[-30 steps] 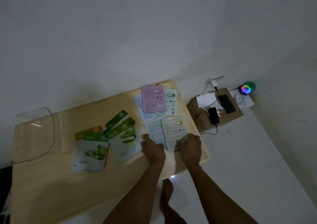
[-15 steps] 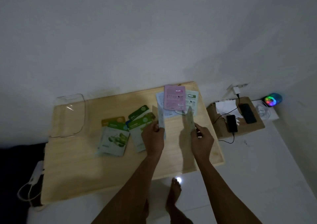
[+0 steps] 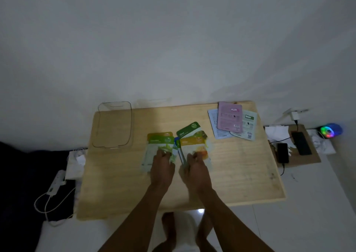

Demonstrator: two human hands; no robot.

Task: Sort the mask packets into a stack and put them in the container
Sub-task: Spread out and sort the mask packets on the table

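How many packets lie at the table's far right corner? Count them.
3: pink packet on top, pale blue packet left beneath, green-white packet right beneath; others may be hidden.

Both forearms are bare, with no sleeve reaching into view. The left hand [image 3: 162, 169] and the right hand [image 3: 195, 171] carry no gloves, and the dim light shows no ring, watch or band. Below, two feet [image 3: 169, 230] are bare, without shoes or socks.
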